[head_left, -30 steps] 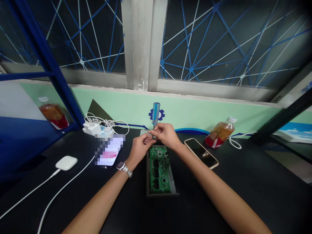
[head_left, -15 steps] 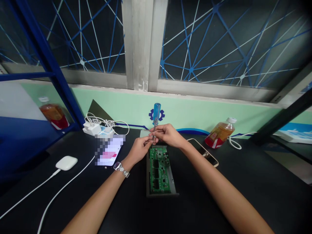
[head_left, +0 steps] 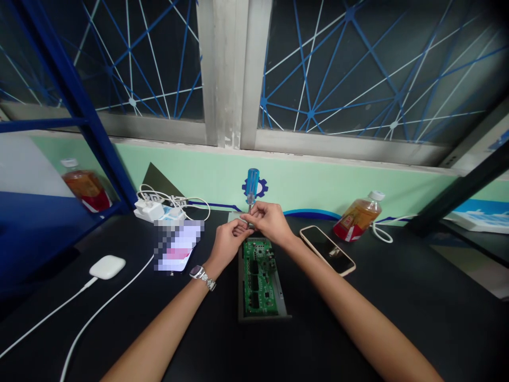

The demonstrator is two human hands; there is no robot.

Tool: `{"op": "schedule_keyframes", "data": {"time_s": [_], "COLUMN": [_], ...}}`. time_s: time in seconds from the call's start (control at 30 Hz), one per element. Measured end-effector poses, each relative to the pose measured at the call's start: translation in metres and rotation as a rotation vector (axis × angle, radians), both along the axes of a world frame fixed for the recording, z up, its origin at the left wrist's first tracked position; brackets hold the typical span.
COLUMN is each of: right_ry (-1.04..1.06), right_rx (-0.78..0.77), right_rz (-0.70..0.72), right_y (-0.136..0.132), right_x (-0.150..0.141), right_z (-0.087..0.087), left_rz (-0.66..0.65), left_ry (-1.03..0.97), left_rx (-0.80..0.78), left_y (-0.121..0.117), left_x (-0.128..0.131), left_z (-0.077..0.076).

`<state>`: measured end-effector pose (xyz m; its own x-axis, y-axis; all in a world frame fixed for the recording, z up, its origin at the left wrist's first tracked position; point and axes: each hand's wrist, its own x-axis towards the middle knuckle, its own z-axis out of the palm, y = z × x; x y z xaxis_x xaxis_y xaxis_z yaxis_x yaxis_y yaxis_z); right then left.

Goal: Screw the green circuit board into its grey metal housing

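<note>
A screwdriver [head_left: 252,182] with a clear blue handle stands nearly upright over the far end of a green circuit board [head_left: 260,276]. My right hand [head_left: 273,224] is closed, its thumb and fingers pinching the metal shaft below the handle. Beside the shaft's lower end, my left hand [head_left: 226,245] has its fingertips pressed together; what lies between them is hidden. The fingers also cover the screwdriver's tip. The board lies in a shallow metal casing [head_left: 240,300] on the black table, its dark chips facing up.
A phone [head_left: 328,250] lies to the right, with a drink bottle [head_left: 356,218] behind it. On the left are a lit phone [head_left: 185,246], a power strip [head_left: 170,215] with plugs and cables, and a white earbud case [head_left: 107,267] on a cord. The wall [head_left: 302,183] stands close behind.
The screwdriver's handle has tipped slightly left. My right hand has turned and dropped a little, showing more of the right phone. My left wrist has shifted slightly right.
</note>
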<state>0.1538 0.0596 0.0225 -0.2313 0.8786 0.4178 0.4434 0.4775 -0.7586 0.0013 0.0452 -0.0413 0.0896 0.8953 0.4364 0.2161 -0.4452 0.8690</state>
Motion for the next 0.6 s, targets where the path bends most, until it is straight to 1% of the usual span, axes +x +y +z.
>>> {"op": "schedule_keyframes", "data": {"time_s": [0.07,0.1,0.2,0.27,0.33,0.43,0.5,0.6], "right_ry": [-0.01,-0.013,0.027,0.078,0.105,0.116,0.126,0.119], "right_rx": [-0.003,-0.019,-0.144,-0.226,-0.265,-0.258,-0.228,-0.145], "right_rz": [0.021,0.059,0.254,0.354,0.378,0.313,0.261,0.183], "right_y": [0.0,0.0,-0.001,-0.001,-0.001,-0.001,0.0,0.002], "right_x": [0.0,0.002,0.009,0.013,0.016,0.017,0.015,0.012], "right_z": [0.002,0.005,0.013,0.018,0.02,0.019,0.016,0.011], "left_rz": [-0.029,-0.05,-0.153,-0.218,-0.257,-0.28,-0.223,-0.014], "left_ry": [-0.001,0.003,0.001,-0.002,0.009,0.014,0.019,0.074], "left_rx": [-0.025,-0.034,-0.069,-0.092,-0.097,-0.07,-0.027,0.066], "left_y": [0.0,0.0,0.0,0.0,-0.001,-0.003,-0.005,-0.006], "left_x": [-0.002,-0.004,-0.007,-0.008,-0.009,-0.006,-0.003,0.002], "left_z": [0.0,0.0,0.001,0.004,0.006,0.009,0.009,0.007]}}
